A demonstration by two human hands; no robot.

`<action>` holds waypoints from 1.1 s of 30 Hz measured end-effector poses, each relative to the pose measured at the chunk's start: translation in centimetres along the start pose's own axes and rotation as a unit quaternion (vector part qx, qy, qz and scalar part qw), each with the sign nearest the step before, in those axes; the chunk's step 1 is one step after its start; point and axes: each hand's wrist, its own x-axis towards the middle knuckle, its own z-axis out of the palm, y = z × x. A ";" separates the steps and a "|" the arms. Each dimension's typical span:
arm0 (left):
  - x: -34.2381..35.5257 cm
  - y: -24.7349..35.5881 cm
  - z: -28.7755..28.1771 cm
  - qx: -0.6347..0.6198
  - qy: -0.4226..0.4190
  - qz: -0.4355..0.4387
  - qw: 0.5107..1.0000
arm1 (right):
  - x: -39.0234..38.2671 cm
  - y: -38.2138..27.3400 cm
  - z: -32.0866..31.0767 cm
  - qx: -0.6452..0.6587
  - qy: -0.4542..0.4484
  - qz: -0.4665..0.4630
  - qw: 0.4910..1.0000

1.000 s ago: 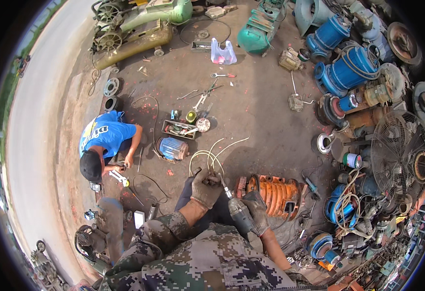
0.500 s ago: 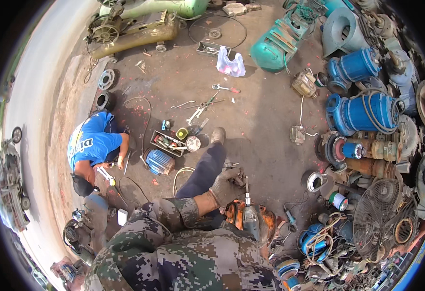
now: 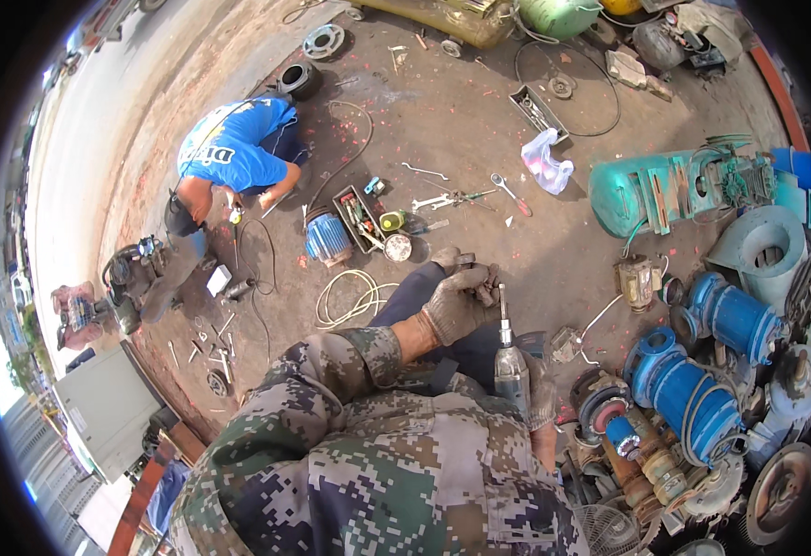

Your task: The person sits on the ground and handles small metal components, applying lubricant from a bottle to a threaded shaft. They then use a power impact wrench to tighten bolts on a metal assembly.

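Note:
My gloved left hand is closed on a small dark metal part, held above my dark-trousered leg and beside the tool's tip. My gloved right hand grips a grey cylindrical power tool, mostly behind its body; the tool points away from me, with a slim bit standing up beside the metal part. Coiled cream hose lies left of my leg. Farther off are a blue ribbed motor and a toolbox with a round tin by it.
A co-worker in a blue shirt crouches at the left. A teal compressor, blue pumps and rusty machinery crowd the right. Loose wrenches, a plastic bag and cables lie on the ground. A road runs along the far left.
My view has swung round to the right. My foot has stepped forward, and both hands, still holding the part and tool, have shifted right. The orange machine is out of sight.

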 end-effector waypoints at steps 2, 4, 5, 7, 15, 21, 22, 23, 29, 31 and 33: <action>-0.5 0.0 0.2 -0.036 -0.012 0.063 0.997 | 3.2 0.5 -2.7 0.006 -0.065 -0.029 0.997; 0.2 -0.5 -0.1 -0.070 -0.029 0.120 0.990 | 6.7 3.5 -4.7 -0.052 -0.100 -0.114 0.987; -0.4 -1.1 -1.7 -0.089 -0.057 0.155 0.982 | 8.3 4.8 -4.9 -0.052 -0.131 -0.152 0.978; -1.4 -3.3 -2.1 -0.129 -0.053 0.229 0.963 | 11.5 6.4 -6.3 -0.051 -0.175 -0.224 0.957; -9.5 -15.4 -3.0 -0.207 -0.099 0.529 0.817 | 18.3 0.8 -9.5 -0.100 -0.371 -0.481 0.788; -11.8 -21.1 -6.2 -0.323 -0.123 0.635 0.691 | 15.9 -4.5 -6.0 -0.147 -0.517 -0.420 0.732; -12.8 -21.8 -6.4 -0.333 -0.129 0.650 0.671 | 15.5 -5.3 -5.1 -0.152 -0.535 -0.413 0.721; -14.1 -22.3 -6.5 -0.323 -0.116 0.659 0.669 | 15.7 -4.9 -4.0 -0.147 -0.545 -0.378 0.734; -21.2 -25.6 -10.4 -0.356 -0.108 0.706 0.602 | 10.8 -10.1 2.0 -0.180 -0.540 -0.559 0.603; -24.1 -25.6 -11.2 -0.349 -0.133 0.713 0.593 | 9.8 -10.6 4.7 -0.175 -0.483 -0.660 0.548; -26.3 -24.5 -12.8 -0.343 -0.176 0.723 0.573 | 7.3 -13.0 7.2 -0.161 -0.404 -0.759 0.484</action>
